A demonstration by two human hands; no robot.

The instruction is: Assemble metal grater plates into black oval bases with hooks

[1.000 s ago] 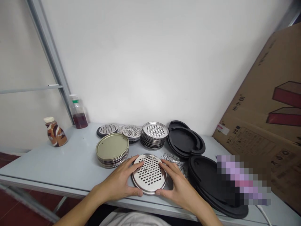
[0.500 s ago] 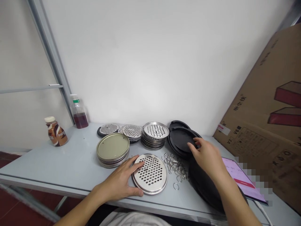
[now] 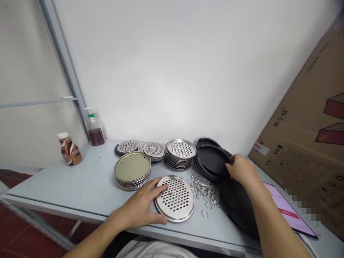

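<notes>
My left hand [image 3: 146, 206] lies with spread fingers over the left side of a round metal grater plate [image 3: 176, 197] with rows of slots. Its index finger reaches onto the top and its thumb lies by the near edge. My right hand [image 3: 240, 170] pinches the right rim of a black round plastic tray [image 3: 213, 160], which lies on top of other black pieces. The fingertips under that rim are hidden. Below my right forearm is another large black round piece [image 3: 238, 204], partly covered. Between the hands lies a loose heap of metal rings and hooks [image 3: 204, 190].
Behind are a stack of grater discs [image 3: 180, 152], a stack of olive-coloured discs [image 3: 132, 168] and graters with black rims [image 3: 127, 147]. Two bottles [image 3: 70, 150] stand left. A tablet [image 3: 291, 211] and a large carton [image 3: 301, 143] are at the right.
My right hand has moved from above the black tray onto its right rim and closed there. My left hand stays on the grater plate. The whole view has shifted slightly.
</notes>
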